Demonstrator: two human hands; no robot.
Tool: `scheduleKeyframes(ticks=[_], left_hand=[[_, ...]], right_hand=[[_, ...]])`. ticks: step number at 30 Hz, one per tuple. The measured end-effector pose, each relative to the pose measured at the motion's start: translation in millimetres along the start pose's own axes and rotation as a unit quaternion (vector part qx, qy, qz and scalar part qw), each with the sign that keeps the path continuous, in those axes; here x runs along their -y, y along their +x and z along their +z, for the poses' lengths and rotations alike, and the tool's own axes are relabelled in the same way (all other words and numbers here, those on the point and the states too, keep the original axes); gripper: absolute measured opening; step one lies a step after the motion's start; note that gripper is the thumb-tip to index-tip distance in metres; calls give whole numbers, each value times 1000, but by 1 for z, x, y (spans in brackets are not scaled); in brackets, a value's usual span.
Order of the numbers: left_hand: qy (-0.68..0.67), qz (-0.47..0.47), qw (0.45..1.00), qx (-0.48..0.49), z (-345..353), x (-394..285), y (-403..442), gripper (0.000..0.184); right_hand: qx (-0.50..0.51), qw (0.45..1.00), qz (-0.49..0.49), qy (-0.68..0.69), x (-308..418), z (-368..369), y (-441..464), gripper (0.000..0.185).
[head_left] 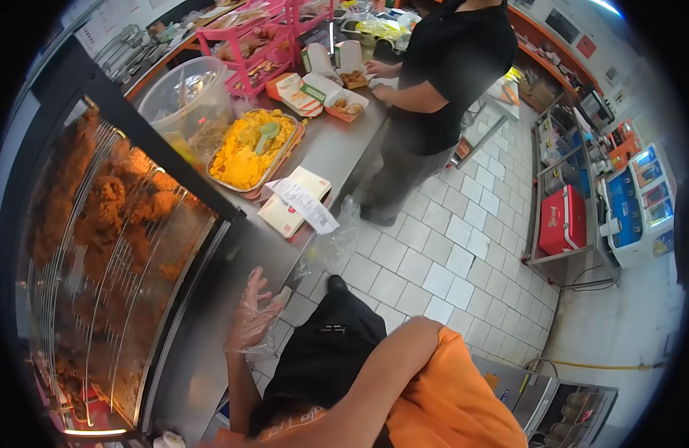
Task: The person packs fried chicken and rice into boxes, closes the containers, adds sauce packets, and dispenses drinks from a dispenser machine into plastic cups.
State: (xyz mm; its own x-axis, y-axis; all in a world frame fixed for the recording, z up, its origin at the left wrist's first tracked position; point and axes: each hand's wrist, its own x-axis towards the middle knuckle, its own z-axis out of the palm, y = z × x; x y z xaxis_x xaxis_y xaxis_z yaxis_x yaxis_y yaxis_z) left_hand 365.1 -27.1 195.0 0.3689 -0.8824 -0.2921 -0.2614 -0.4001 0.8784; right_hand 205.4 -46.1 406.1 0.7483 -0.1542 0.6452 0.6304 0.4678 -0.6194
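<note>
Left hand (253, 313) spreads open, empty, near counter (264, 255), display cabinet (128, 254) and plastic bag (335, 243).

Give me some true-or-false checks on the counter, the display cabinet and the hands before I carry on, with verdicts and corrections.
1. The left hand wears a clear plastic glove. True.
2. The printed slip lies underneath the white box. False: it lies across the top of the box.
3. The light green scoop rests on the yellow food. True.
4. The co-worker at the counter wears an orange top. False: the co-worker's top is black.
5. Browned fried pieces are inside the display cabinet. True.
6. The right hand is in plain view, holding the scoop. False: the right hand is out of view, and no hand touches the scoop.
</note>
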Motion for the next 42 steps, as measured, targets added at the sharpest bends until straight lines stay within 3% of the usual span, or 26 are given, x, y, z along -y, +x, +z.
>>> scheduleKeyframes(ticks=[3, 5, 6, 7, 8, 9, 10, 11, 13, 18, 20, 22, 23, 25, 26, 27, 29, 30, 33, 36, 40, 42], left_hand=[[-9, -13, 999, -29, 0, 27, 10, 86], [73, 284, 953, -81, -2, 60, 21, 79], [75, 280, 953, -85, 1, 53, 30, 79], [-25, 115, 989, -93, 7, 41, 38, 73], [-127, -58, 985, -98, 14, 33, 45, 68], [-77, -86, 982, -148, 21, 33, 58, 58], [-80, -95, 980, -154, 26, 37, 71, 58], [-45, -83, 967, -235, 34, 45, 81, 55], [26, -39, 916, -398, 58, 69, 97, 47], [193, -8, 836, -514, 90, 136, 106, 42], [253, -13, 801, -543, 95, 129, 111, 40], [118, -146, 839, -511, 85, 65, 111, 46], [-64, -87, 867, -487, 76, 44, 101, 57], [-408, 48, 838, -358, 58, -19, 86, 84], [-556, 118, 782, -256, 51, -56, 84, 98], [-558, 115, 780, -257, 50, -73, 89, 98], [-711, 199, 671, 77, 47, -94, 106, 107], [-713, 197, 669, 79, 46, -100, 110, 107], [-589, 141, 796, 21, 39, -112, 115, 102], [-599, 213, 769, 70, 28, -90, 110, 110], [-618, 211, 755, 63, 31, -90, 107, 108], [-571, 144, 807, 31, 29, -95, 109, 102]], right_hand=[[-69, 979, 162, -100, 17, -91, -16, 41], [-107, 953, 210, -192, 34, -159, -26, 37], [-124, 938, 229, -229, 43, -193, -35, 36], [-160, 923, 247, -247, 43, -228, -49, 35], [-197, 906, 270, -262, 42, -261, -65, 35], [-230, 885, 281, -293, 44, -288, -75, 32], [-260, 861, 291, -325, 45, -317, -83, 29], [-254, 863, 298, -320, 40, -346, -93, 29], [-327, 802, 312, -391, 22, -395, -122, 23], [-302, 802, 359, -370, -25, -491, -166, 21], [-281, 809, 361, -370, -28, -509, -157, 20], [-254, 776, 388, -428, -29, -515, -146, 18], [-251, 778, 392, -423, -24, -509, -137, 18], [-164, 702, 363, -590, 8, -491, -95, 17], [-162, 752, 348, -536, 20, -475, -72, 17], [-161, 796, 332, -480, 26, -457, -50, 17], [-62, 885, 297, -353, 30, -431, -21, 20], [-36, 901, 314, -297, 35, -417, -7, 22], [-22, 907, 281, -314, 38, -401, 5, 24], [-24, 931, 275, -238, 43, -399, 4, 25], [-38, 932, 273, -233, 42, -388, -11, 31], [-41, 928, 235, -286, 41, -386, -11, 32]])
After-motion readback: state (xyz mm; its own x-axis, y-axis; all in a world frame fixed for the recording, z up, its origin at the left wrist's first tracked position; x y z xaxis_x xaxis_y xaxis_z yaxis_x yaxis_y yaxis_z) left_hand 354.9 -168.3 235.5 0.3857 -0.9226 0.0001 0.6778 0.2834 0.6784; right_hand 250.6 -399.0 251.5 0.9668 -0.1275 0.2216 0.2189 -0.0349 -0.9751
